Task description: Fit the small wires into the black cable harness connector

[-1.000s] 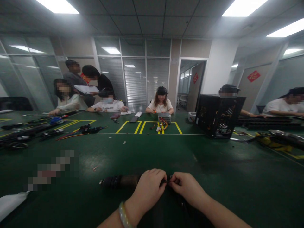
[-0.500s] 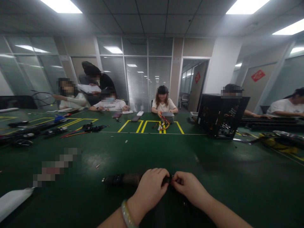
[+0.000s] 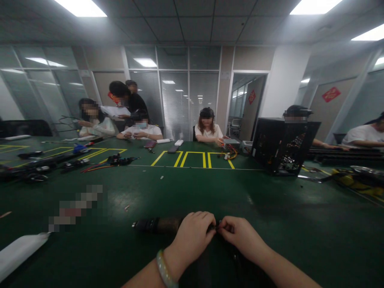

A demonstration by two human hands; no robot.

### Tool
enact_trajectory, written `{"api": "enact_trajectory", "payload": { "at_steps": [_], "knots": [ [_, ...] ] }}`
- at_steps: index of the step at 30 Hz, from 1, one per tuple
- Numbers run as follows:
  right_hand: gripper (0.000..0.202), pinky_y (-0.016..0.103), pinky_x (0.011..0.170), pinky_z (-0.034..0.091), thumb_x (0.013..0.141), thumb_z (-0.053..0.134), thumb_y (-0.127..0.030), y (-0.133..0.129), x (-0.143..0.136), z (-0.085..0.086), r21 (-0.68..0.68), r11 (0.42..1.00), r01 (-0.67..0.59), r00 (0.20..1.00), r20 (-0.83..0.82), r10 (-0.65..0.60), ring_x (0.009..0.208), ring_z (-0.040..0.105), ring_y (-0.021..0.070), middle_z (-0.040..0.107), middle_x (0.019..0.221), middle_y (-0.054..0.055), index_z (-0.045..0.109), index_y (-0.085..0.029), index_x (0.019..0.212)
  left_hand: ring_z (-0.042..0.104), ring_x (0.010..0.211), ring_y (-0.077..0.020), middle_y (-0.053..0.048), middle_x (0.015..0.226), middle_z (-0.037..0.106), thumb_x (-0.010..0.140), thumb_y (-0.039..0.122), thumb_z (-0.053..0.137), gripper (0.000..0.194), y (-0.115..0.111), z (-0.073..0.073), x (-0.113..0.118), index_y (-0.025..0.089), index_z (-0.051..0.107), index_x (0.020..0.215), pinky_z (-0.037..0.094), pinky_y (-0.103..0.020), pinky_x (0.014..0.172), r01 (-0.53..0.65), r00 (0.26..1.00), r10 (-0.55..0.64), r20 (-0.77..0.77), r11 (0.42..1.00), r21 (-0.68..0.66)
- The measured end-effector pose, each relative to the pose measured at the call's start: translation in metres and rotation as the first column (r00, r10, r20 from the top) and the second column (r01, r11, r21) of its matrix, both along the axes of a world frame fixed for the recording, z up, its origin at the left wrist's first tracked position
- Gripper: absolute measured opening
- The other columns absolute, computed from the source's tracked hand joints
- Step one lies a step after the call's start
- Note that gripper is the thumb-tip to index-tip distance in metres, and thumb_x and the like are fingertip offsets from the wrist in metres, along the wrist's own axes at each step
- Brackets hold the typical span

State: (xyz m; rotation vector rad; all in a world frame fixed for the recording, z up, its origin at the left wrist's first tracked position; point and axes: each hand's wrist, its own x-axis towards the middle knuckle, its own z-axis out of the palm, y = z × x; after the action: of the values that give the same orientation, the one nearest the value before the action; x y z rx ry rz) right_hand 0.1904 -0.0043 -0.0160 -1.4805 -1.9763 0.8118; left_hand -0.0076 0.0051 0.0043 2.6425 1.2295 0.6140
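Observation:
A long dark bundle (image 3: pixel 168 225) lies across the table in front of me. It is tube-shaped, with dark bands and a small metallic tip at its left end, and may be a wrapped cable. My left hand (image 3: pixel 195 234), a bangle on its wrist, curls over the bundle's right part with fingers closed. Close beside it, my right hand (image 3: pixel 238 234) pinches with thumb and forefinger at the bundle's right end. What that pinch holds is too small and dark to make out. Dark strands hang down under my right hand, partly hidden.
A black computer case (image 3: pixel 282 148) stands at the right. Dark cables (image 3: pixel 115 160) lie at the left, and a white wrapped item (image 3: pixel 21 256) at the near left. Across the green table (image 3: pixel 195 188) a person (image 3: pixel 207 128) handles a grey box with coloured wires (image 3: pixel 231 151).
My hands stay nearly in place, the view shifting slightly. Across the table, the person has moved the grey box with wires to the right.

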Motion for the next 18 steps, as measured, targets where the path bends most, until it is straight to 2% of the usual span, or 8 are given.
{"api": "enact_trajectory", "payload": {
  "at_steps": [8, 13, 18],
  "knots": [
    [0.011, 0.020, 0.054, 0.036, 0.085, 0.057, -0.025, -0.0005, 0.0018, 0.0004, 0.010, 1.000, -0.019, 0.999, 0.026, 0.018, 0.060, 0.057, 0.0133, 0.063, 0.065, -0.002, 0.065, -0.019, 0.080, 0.059, 0.099, -0.0200, -0.002, 0.102, 0.065, 0.090, 0.019, 0.056, 0.008, -0.0012, 0.0029, -0.0017, 0.022, 0.061, 0.095, 0.041, -0.033, 0.088, 0.055, 0.998, -0.055, -0.010, 0.998, 0.008],
    [0.013, 0.021, 0.056, 0.039, 0.085, 0.056, -0.027, 0.0009, 0.0031, 0.0000, -0.027, 0.999, -0.044, 0.999, 0.017, 0.045, 0.064, 0.060, 0.0148, 0.066, 0.070, -0.001, 0.066, -0.019, 0.082, 0.059, 0.098, -0.0206, -0.002, 0.102, 0.065, 0.088, 0.024, 0.060, 0.009, -0.0001, 0.0018, -0.0025, 0.021, 0.060, 0.097, 0.041, -0.034, 0.089, 0.018, 1.000, -0.018, 0.003, 1.000, 0.001],
    [0.013, 0.022, 0.057, 0.040, 0.085, 0.056, -0.027, 0.0007, 0.0039, 0.0013, -0.047, 0.998, -0.049, 0.999, 0.019, 0.050, 0.066, 0.061, 0.0157, 0.068, 0.073, 0.000, 0.067, -0.020, 0.083, 0.059, 0.095, -0.0192, 0.001, 0.100, 0.066, 0.088, 0.019, 0.058, 0.009, -0.0009, 0.0028, -0.0042, 0.023, 0.060, 0.096, 0.042, -0.034, 0.086, 0.064, 0.997, -0.065, 0.039, 0.998, 0.030]
  ]
}}
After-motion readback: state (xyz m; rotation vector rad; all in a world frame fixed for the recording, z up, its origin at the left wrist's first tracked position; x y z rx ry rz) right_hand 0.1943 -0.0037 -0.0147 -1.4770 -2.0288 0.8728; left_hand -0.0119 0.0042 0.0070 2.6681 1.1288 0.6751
